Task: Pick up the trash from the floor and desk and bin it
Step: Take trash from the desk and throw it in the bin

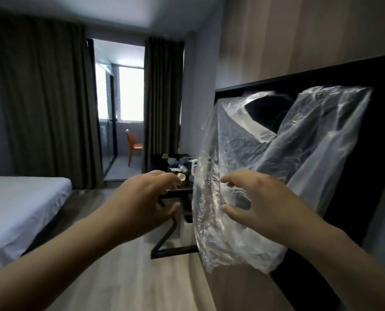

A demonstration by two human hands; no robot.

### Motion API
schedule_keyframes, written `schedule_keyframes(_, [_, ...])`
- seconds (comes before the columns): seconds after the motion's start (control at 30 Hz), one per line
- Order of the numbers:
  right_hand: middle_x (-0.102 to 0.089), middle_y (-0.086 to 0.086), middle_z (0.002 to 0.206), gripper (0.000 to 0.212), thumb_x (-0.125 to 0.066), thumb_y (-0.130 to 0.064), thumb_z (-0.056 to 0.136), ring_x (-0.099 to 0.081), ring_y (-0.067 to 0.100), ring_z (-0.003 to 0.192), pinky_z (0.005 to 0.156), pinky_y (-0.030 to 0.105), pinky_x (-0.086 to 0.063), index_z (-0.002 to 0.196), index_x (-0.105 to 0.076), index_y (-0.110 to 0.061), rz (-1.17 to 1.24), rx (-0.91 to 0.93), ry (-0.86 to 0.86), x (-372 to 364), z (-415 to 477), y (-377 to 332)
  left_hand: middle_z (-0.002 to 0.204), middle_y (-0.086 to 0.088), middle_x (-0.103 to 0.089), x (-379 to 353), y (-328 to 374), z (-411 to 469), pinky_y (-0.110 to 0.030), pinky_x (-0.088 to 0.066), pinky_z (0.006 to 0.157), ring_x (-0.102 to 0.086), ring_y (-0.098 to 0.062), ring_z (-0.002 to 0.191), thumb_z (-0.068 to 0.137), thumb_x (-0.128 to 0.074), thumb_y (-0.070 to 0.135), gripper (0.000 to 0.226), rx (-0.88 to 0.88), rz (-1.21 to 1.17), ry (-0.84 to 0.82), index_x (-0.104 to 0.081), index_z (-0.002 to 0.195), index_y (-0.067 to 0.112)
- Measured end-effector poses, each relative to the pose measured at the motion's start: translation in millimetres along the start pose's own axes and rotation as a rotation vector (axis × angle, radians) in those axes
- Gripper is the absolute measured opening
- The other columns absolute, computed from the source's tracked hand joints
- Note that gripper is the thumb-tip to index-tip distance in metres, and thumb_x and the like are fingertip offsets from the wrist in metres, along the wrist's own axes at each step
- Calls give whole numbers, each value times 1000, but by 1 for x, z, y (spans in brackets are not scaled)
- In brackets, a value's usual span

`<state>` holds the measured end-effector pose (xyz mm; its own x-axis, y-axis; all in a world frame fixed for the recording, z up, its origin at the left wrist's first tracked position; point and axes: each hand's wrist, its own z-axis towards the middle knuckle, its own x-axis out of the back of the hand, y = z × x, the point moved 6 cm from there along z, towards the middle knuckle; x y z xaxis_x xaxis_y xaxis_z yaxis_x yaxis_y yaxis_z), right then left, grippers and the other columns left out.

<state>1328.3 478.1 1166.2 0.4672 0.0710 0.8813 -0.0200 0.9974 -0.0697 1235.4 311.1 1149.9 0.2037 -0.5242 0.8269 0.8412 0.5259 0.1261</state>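
Trash (182, 167), bottles and wrappers as far as the blur allows, is heaped on the dark counter (159, 163). Nearer than the counter, a clear plastic bag (250, 153) hangs crumpled in the air, its mouth upward and partly closed. The right hand (261, 198) spreads finger and thumb against the film; whether its grip has caught the film I cannot tell. The left hand (146, 198), level with the counter's front edge, is released and holds nothing. Below the counter stands a white container (185, 225), possibly the bin. At the counter's near end lies a tipped paper cup (181, 176). The bag likely needs opening first: each hand should pinch one side of the rim and pull apart, since thin film clings and collapses.
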Motion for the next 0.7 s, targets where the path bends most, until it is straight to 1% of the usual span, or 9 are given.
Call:
schedule_keyframes(0.1, [-55, -16, 128, 51, -63, -47, 85, -50, 1, 117, 99, 22, -41, 133, -49, -34, 17, 43, -13, -19, 42, 15, 110, 16, -59, -10, -30, 25, -20, -53, 83, -58, -1, 96, 82, -65, 39, 41, 49, 29, -3, -54, 121, 34])
schedule_keyframes(0.23, [-54, -16, 130, 52, -62, -48, 86, -50, 1, 118, 100, 23, -41, 134, -47, -35, 32, 83, -20, -44, 97, 37, 111, 18, -57, -25, -65, 63, -20, -51, 85, -55, 1, 99, 84, -58, 43, 40, 88, 52, 2, -52, 122, 36])
schedule_keyframes(0.47, [-52, -17, 132, 53, -60, -49, 87, -48, 1, 121, 100, 21, -40, 135, -45, -34, 36, 91, -72, -105, 172, 67, 108, 21, -56, -65, -133, 102, -20, -51, 85, -54, 5, 96, 85, -59, 45, 38, 156, 54, -20, -52, 121, 36])
schedule_keyframes(0.57, [-49, -18, 137, 54, -60, -49, 86, -46, 1, 124, 103, 22, -39, 136, -45, -34, 31, 97, -92, -133, 205, 72, 109, 21, -57, -82, -170, 117, -19, -50, 85, -54, 4, 97, 85, -59, 45, 37, 171, 53, -25, -52, 120, 35])
schedule_keyframes(0.7, [-51, -18, 131, 53, -58, -50, 87, -46, 2, 122, 101, 23, -39, 135, -43, -36, 27, 100, -114, -174, 256, 71, 107, 19, -58, -104, -226, 148, -20, -50, 84, -54, 2, 95, 85, -60, 44, 37, 161, 42, -23, -53, 120, 34])
